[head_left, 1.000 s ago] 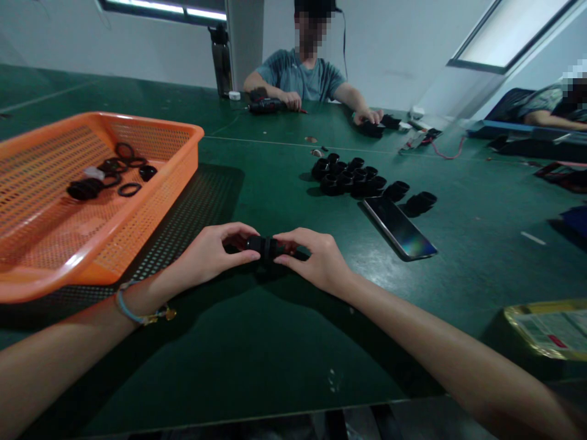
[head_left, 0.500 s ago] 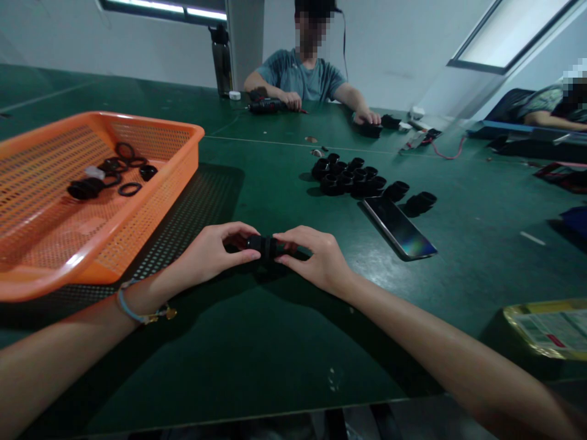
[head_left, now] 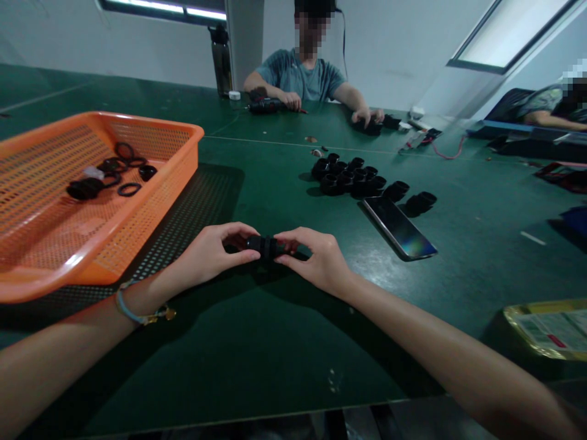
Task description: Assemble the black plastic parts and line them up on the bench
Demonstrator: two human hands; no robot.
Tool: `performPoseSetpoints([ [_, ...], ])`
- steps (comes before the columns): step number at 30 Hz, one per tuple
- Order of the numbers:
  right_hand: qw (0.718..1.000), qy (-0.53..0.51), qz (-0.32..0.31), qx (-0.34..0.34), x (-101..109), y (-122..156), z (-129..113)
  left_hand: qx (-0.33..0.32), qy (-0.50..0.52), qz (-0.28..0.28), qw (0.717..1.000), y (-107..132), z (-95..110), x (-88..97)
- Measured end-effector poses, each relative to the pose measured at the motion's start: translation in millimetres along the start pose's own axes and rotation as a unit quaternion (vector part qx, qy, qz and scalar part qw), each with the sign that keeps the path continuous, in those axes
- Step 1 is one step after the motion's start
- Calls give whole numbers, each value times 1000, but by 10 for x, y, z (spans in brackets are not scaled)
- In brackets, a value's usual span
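Observation:
Just above the green table (head_left: pixel 293 342), a black ribbed cylindrical fitting (head_left: pixel 266 245) is held level between my two hands. My left hand (head_left: pixel 220 247) pinches its left end between thumb and fingers. Thumb and fingertips of my right hand (head_left: pixel 316 253) close on its right end. The fingers hide part of both ends, so the fitting's full shape does not show. Beyond my hands stands a cluster of similar black fittings (head_left: pixel 346 177), with a single fitting (head_left: pixel 420 203) lying to its right.
An orange basket (head_left: pixel 151 208) at left holds black rings and fittings. A phone (head_left: pixel 398 229) lies right of my hands, with a gold-edged package (head_left: pixel 550 330) nearer the right edge. Across the table a person (head_left: pixel 302 76) sits by a power drill (head_left: pixel 266 106) and a bottle (head_left: pixel 221 61).
My hands and the fitting stay almost where they were. Across the table, the co-worker's hand has shifted slightly on the dark pieces.

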State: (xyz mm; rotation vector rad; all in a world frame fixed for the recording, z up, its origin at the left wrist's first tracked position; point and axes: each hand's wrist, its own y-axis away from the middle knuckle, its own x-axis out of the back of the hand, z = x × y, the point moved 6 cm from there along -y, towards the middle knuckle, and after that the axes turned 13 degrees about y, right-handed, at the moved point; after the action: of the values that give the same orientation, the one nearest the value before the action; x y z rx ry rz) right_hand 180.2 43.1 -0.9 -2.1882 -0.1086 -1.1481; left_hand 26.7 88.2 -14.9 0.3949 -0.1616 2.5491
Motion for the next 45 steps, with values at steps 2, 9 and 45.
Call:
performPoseSetpoints([
  [2, 1000, 4, -4, -3, 1, -2, 0, -2, -1, 0, 1000, -2, 5, 2],
  [9, 1000, 9, -13, -7, -1, -4, 1, -1, 2, -1, 1000, -5, 8, 0],
  [45, 999, 15, -36, -14, -32, 0, 6, 5, 2, -2, 1000, -5, 19, 1],
])
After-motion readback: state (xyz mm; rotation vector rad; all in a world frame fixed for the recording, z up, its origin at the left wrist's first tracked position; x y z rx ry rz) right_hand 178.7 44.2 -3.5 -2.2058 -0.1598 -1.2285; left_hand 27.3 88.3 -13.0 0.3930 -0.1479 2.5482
